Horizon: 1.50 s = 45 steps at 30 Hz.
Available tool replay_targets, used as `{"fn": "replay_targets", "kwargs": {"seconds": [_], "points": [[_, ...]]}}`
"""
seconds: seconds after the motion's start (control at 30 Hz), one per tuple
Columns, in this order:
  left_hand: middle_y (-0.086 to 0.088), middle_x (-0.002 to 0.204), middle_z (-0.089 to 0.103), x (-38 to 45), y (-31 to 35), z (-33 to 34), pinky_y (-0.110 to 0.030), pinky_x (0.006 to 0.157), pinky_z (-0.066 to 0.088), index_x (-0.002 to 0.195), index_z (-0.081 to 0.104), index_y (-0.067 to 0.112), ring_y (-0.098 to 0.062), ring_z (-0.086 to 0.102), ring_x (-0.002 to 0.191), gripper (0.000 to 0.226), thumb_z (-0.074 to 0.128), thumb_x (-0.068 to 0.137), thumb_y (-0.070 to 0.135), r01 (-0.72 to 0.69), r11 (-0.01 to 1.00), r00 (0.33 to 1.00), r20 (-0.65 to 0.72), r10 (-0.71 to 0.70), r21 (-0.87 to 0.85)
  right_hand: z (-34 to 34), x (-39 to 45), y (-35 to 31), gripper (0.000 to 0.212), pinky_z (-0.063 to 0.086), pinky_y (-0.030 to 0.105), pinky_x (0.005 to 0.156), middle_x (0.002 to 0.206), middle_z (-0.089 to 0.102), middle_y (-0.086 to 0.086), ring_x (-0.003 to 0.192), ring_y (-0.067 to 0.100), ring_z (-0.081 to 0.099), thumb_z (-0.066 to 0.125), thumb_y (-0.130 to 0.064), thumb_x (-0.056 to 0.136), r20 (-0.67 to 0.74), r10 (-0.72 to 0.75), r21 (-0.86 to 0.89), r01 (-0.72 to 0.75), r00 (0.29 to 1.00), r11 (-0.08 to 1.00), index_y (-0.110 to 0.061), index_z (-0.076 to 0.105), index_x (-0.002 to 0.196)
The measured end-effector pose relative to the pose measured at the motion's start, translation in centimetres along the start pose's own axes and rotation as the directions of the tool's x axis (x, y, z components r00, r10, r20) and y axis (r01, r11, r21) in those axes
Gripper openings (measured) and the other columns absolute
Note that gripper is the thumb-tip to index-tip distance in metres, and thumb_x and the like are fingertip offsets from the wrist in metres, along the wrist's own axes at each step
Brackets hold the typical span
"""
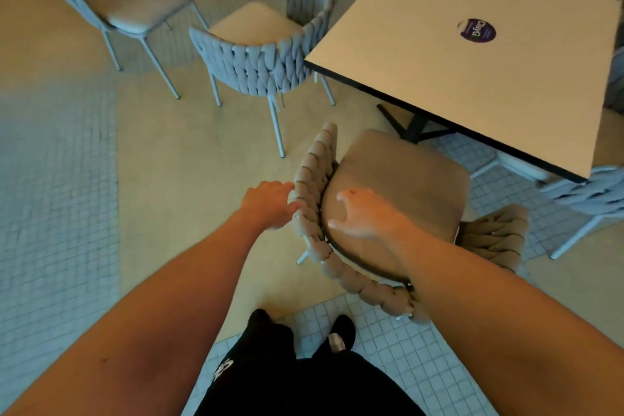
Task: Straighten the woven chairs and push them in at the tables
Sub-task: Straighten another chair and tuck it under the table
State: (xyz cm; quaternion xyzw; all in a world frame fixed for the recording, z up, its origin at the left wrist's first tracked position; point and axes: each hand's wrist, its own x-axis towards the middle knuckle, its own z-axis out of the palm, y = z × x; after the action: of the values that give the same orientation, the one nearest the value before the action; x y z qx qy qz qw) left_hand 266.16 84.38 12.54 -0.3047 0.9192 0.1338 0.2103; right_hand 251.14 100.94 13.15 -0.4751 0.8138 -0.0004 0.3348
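Beyond my hands and off to the right, the pale table [472,54] is filling the far side of my view, its dark-edged near corner hanging over the floor just past the chair I am handling, and a round dark sticker [476,30] is sitting on its top. The beige woven chair [398,185] is standing right under my hands, its seat front pointing toward the table's black base but not yet under the top, its braided backrest curving round toward me. Further ahead of my left hand, a grey woven chair [260,57] is standing with its back to me, touching or nearly touching the table's far-left edge, and another grey chair [128,0] is sitting well apart beyond it. My left hand [270,204] is gripping the braided rim on the chair's left side, fingers curling over the weave. My right hand [363,213] is reaching over the backrest above the seat cushion, fingers spread and relaxed, holding nothing; whether it is touching the cushion I cannot tell.
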Motion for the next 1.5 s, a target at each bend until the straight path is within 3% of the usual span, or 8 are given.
{"fn": "replay_targets", "kwargs": {"seconds": [0.27,0.5,0.67,0.97,1.5], "points": [[-0.004,0.145,0.051,2.2,-5.3,-3.0,-0.048,0.104,0.040,0.147,0.042,0.025,-0.029,0.045,0.133,0.054,0.042,0.101,0.054,0.030,0.999,0.998,-0.062,-0.032,-0.027,-2.4,4.4,-5.1,0.068,0.043,0.046,0.103,0.143,0.051,0.005,0.132,0.030,0.045,0.056,-0.060,0.092,-0.049,-0.053,-0.108,0.048,0.997,0.993,-0.019,0.044,0.145],[-0.006,0.146,0.050,6.4,-11.7,-6.7,-0.049,0.106,0.039,0.149,0.040,0.024,-0.030,0.044,0.134,0.055,0.042,0.102,0.053,-0.017,1.000,0.997,-0.075,0.016,-0.017,-4.8,10.4,-9.9,0.063,0.046,0.049,0.097,0.136,0.055,0.008,0.124,0.032,0.049,0.059,-0.058,0.090,-0.040,0.003,-0.093,-0.007,0.999,0.996,-0.015,0.049,0.136],[-0.006,0.147,0.048,10.3,-17.1,-9.5,-0.050,0.107,0.039,0.150,0.039,0.024,-0.030,0.043,0.135,0.057,0.043,0.101,0.052,-0.047,0.999,0.997,-0.063,0.046,-0.005,-6.7,15.8,-13.3,0.071,0.041,0.049,0.106,0.139,0.052,0.008,0.132,0.032,0.046,0.058,-0.061,0.091,-0.046,0.044,-0.069,-0.047,0.998,0.997,-0.016,0.044,0.145],[-0.006,0.151,0.045,15.7,-25.2,-13.9,-0.050,0.108,0.039,0.152,0.036,0.025,-0.030,0.041,0.137,0.057,0.042,0.102,0.053,-0.061,0.998,0.998,-0.018,0.062,0.029,-10.1,23.6,-18.8,0.072,0.043,0.047,0.106,0.147,0.047,0.009,0.134,0.032,0.043,0.057,-0.056,0.094,-0.064,0.063,-0.004,-0.064,0.996,0.998,-0.016,0.038,0.151],[-0.006,0.153,0.043,30.7,-32.0,-20.3,-0.051,0.109,0.036,0.152,0.035,0.024,-0.029,0.039,0.139,0.059,0.043,0.101,0.054,-0.039,0.999,0.999,0.009,0.038,0.032,-18.1,40.3,-19.3,0.074,0.043,0.049,0.106,0.147,0.047,0.009,0.134,0.031,0.043,0.061,-0.058,0.093,-0.036,0.050,0.004,-0.050,0.998,0.999,-0.015,0.040,0.150]]}}
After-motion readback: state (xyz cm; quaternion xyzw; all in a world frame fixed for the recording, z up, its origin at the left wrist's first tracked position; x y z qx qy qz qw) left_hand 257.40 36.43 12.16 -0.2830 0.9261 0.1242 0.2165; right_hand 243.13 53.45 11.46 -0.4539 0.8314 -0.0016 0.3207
